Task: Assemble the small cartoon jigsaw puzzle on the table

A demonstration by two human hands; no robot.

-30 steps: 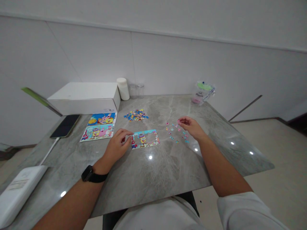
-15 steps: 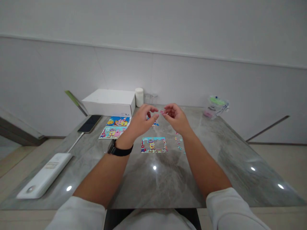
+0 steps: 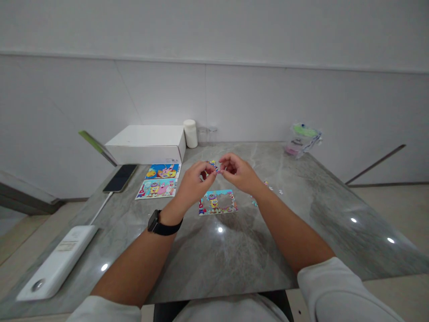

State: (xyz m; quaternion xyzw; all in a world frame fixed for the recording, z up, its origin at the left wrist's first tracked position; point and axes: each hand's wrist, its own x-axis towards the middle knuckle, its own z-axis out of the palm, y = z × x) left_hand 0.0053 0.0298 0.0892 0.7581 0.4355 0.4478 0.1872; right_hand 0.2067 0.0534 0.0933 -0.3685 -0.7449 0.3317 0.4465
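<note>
Your right hand (image 3: 240, 173): thumb and finger pinching one small pinkish puzzle piece (image 3: 217, 171). Your left hand (image 3: 192, 183): fingertips at the piece's opposite side; whether they also pinch, I cannot tell. Below the grip, nearer you: one gapped puzzle (image 3: 213, 203). Right of it: loose pieces (image 3: 280, 192). Left: picture cards (image 3: 157, 188).

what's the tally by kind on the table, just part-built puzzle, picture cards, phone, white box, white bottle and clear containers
part-built puzzle: 1
picture cards: 2
phone: 1
white box: 1
white bottle: 1
clear containers: 2
Total: 8
</note>
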